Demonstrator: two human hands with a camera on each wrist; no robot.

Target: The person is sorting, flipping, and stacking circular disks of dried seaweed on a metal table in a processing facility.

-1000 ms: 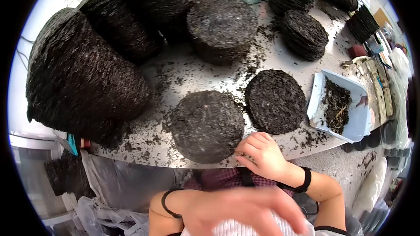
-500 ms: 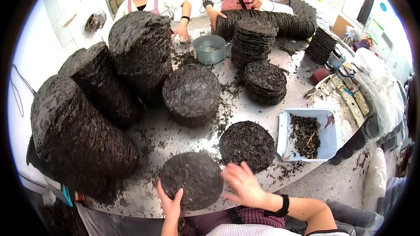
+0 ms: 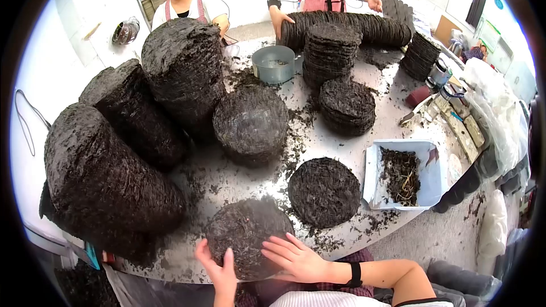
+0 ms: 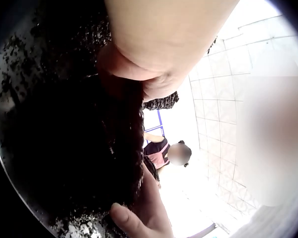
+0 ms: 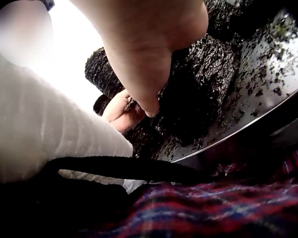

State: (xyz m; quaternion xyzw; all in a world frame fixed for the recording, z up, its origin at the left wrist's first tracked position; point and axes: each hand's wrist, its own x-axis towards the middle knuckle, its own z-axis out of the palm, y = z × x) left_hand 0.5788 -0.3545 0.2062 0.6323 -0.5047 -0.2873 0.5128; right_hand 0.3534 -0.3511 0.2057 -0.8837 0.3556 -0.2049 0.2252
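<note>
A round, dark cake of what looks like dried seaweed [image 3: 247,227] is at the table's near edge in the head view, blurred and raised toward me. My left hand [image 3: 219,267] grips its left edge, thumb apart from the fingers. Across the right side, my right hand [image 3: 298,258] lays its fingers over the face. In the left wrist view the right hand [image 4: 151,208] pinches the rim, thumb on one side and fingers behind. The right wrist view shows the left hand [image 5: 123,113] at the far rim. Just right of it lies another flat seaweed round [image 3: 324,192].
Tall seaweed stacks [image 3: 108,176] crowd the left side. Shorter stacks [image 3: 250,125] stand mid-table. A blue bin [image 3: 435,190] holds scraps at the right; a grey bowl [image 3: 273,63] is farther back. Two people work behind, one touching a long seaweed roll [image 3: 364,29]. Crumbs cover the table.
My head view has tilted up, and both hands have come to the near seaweed cake. The right hand moved left onto its face; the cake now looks raised and blurred.
</note>
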